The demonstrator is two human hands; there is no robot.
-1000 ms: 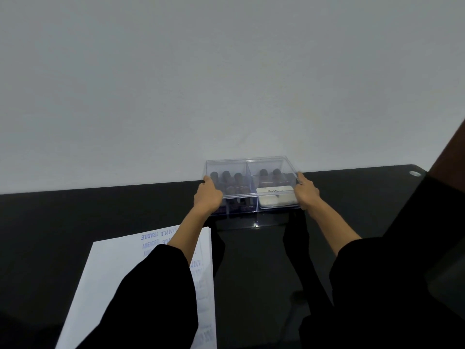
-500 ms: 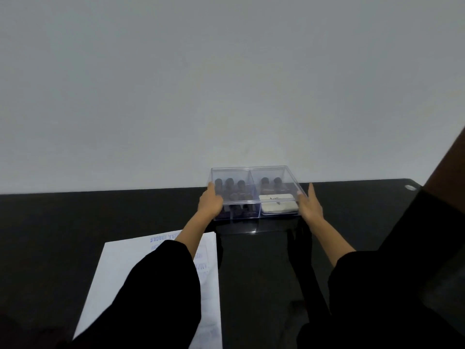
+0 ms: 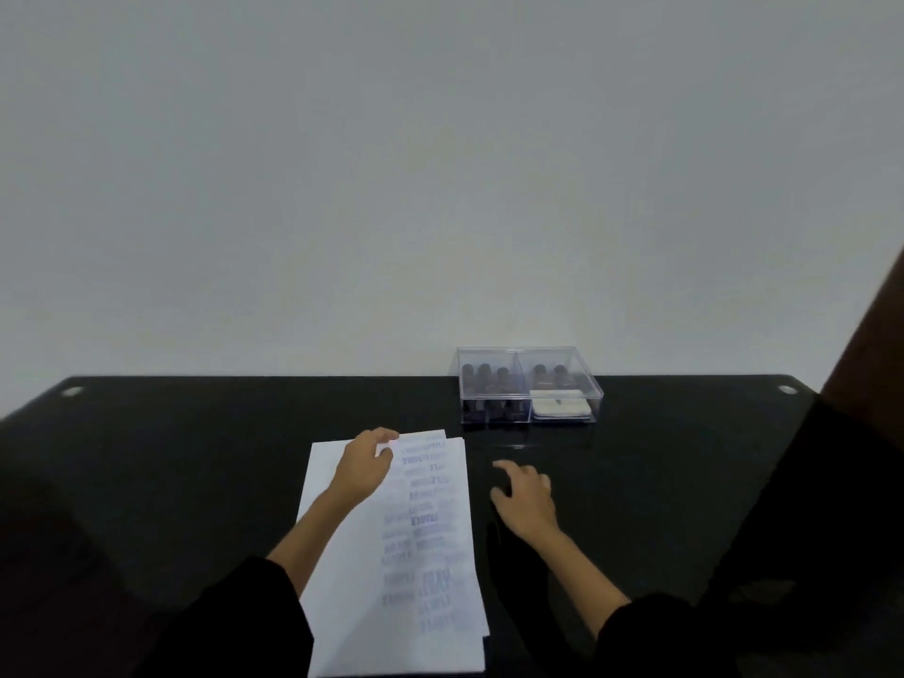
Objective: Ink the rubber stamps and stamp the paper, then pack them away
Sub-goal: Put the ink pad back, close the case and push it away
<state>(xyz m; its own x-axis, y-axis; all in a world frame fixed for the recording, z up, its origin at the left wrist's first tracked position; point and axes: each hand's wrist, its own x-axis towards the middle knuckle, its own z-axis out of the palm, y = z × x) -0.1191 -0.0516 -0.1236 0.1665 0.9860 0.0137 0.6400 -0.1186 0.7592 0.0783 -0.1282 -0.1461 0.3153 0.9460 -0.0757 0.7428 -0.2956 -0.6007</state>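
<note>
Paper (image 3: 430, 555): stamped sheets, blue marks down the right half, lying nearest on the tabletop (image 3: 195, 457)

Left hand (image 3: 364, 464) at the paper's far edge, fingers curled and pinching the top sheet there, probably to gather or lift it

Right hand (image 3: 526, 499) just right of the paper, fingers loosely spread, holding nothing, apart from the sheets

Beyond the paper's far right corner: clear box (image 3: 526, 384), lid on, stamps (image 3: 484, 376) and white ink pad (image 3: 557, 407) inside

Judgement: stamps look packed; only the paper remains to tidy
</note>
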